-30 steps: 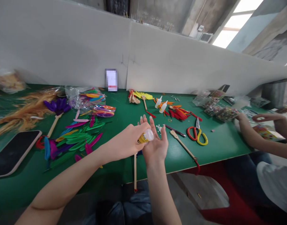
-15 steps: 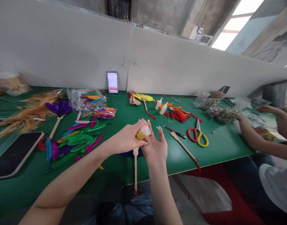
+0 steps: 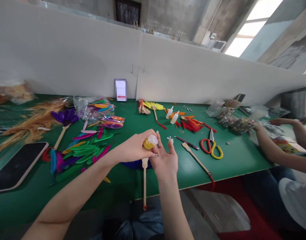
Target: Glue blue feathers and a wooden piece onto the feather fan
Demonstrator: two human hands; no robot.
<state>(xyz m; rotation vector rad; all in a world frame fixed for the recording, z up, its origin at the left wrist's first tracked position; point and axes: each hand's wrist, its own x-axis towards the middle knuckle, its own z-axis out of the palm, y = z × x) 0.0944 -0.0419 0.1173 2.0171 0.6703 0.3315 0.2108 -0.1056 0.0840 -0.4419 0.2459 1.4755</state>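
My left hand [image 3: 136, 146] is wrapped around a small bottle [image 3: 149, 142] with a yellow label and a clear whitish end facing me. Palm turned up and fingers apart, my right hand [image 3: 165, 158] sits right beside it, its fingers partly behind the bottle. Below both hands, a wooden-handled fan [image 3: 144, 180] with dark blue feathers [image 3: 132, 166] lies with its handle over the table edge; my hands cover part of it. Just beyond my right fingers are tiny white pieces [image 3: 170, 140].
Loose colourful feathers [image 3: 85, 151], a purple feather fan [image 3: 64, 116] and a phone [image 3: 17, 166] lie left. To the right are scissors [image 3: 211, 145], a bare wooden stick [image 3: 196, 158] and a dark pen [image 3: 186, 142]. White bottles [image 3: 174, 117] stand behind. A co-worker's arms [image 3: 275, 143] reach in.
The view has shifted slightly. The bottle in my left hand has tipped a little to the left. My right hand stays open beside it.
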